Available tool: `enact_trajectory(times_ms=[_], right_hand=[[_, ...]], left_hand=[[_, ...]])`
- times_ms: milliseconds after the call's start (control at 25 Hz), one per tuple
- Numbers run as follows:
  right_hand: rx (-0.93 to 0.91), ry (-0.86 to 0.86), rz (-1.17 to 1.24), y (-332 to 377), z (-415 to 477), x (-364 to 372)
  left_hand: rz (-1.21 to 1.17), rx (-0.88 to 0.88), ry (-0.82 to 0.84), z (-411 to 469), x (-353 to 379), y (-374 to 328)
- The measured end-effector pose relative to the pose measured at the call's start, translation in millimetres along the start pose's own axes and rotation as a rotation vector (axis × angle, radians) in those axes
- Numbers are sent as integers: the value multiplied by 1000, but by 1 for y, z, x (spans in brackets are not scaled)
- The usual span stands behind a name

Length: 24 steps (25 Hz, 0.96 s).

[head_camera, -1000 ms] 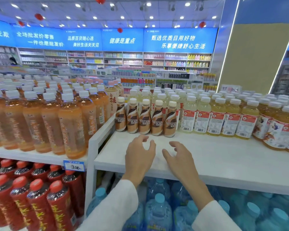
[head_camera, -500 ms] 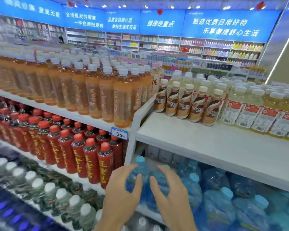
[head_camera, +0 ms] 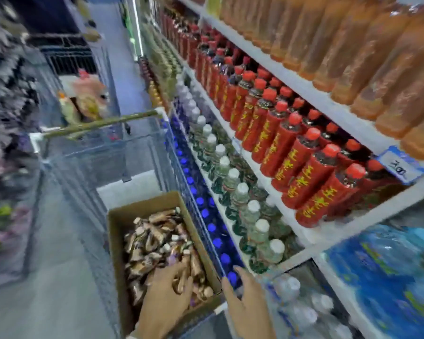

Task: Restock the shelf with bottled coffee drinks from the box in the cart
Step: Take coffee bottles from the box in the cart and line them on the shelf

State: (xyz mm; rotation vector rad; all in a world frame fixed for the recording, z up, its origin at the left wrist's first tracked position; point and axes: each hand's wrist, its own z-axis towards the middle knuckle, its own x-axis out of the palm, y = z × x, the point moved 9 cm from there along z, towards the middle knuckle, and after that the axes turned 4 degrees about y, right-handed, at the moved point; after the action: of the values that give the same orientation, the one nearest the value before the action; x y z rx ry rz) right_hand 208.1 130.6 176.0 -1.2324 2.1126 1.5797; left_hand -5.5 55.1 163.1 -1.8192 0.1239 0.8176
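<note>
Blurred: left hand's point(head_camera: 167, 299) grip on brown coffee bottles point(head_camera: 154, 241) in cardboard box point(head_camera: 117, 243) unclear | right hand point(head_camera: 249, 307) spread, empty | both lowered since

cart point(head_camera: 142, 148): cardboard box point(head_camera: 116, 241) inside | shelf point(head_camera: 338, 226): red bottles point(head_camera: 311, 177) in rows

An open brown cardboard box point(head_camera: 115, 241) sits in the wire cart point(head_camera: 101, 155), at its near end against the wall facing the shelf. It holds a loose heap of small brown-and-cream coffee bottles point(head_camera: 154, 243) with pale caps, lying at mixed angles; label detail is blurred. The cart stands just beside the white shelf point(head_camera: 312, 91).
</note>
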Motion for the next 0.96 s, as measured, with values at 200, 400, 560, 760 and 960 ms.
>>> enact_trajectory(times_ms=[200,400,560,760,960], right_hand=[[8,199,-56,20,26,76],[55,296,-102,17,48,127],[140,331,-114,1,58,155],[215,351,-113,-23,68,182],[266,353,-107,-34,76,195]], left_hand=[[-11,-234,-21,-8,-17,81],[6,-418,32,21,-6,158],[105,-463,115,87,7,199],[406,-467,354,155,52,255],[631,-418,425,175,66,283]])
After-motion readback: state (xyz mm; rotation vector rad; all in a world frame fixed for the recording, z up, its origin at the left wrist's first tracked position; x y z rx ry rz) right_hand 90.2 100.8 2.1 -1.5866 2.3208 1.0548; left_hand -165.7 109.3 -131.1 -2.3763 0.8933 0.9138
